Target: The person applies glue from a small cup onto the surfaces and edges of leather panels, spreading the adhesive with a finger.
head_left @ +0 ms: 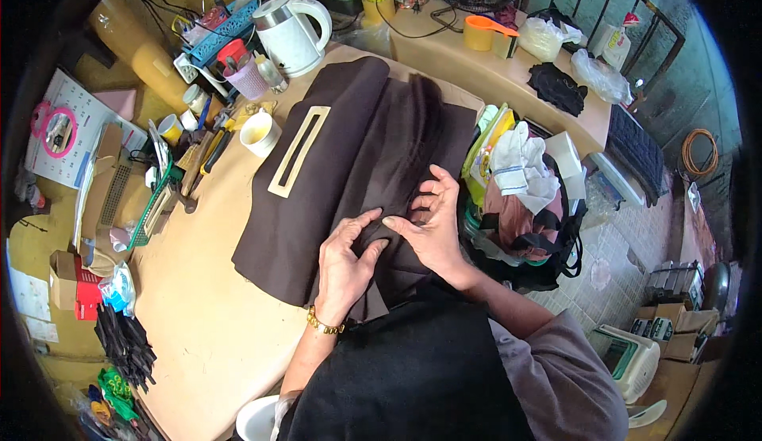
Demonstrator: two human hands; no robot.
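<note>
A stack of dark brown fabric pieces [349, 147] lies across a tan worktable [206, 314]. A pale rectangular frame template [299, 151] rests on the left part of the fabric. My left hand [347, 262] pinches a fold of the brown fabric near its front edge, with a gold bead bracelet on the wrist. My right hand [432, 223] lies spread on the fabric just to the right, fingertips pressing the cloth's edge. The two hands nearly touch at the fingertips.
A white kettle [290, 32], a white cup [259, 133], tools in a green basket [163, 195] and a pink cup crowd the table's far left. An open bag with white cloth [520, 163] stands at the right. An orange scoop [482, 32] sits on the back counter.
</note>
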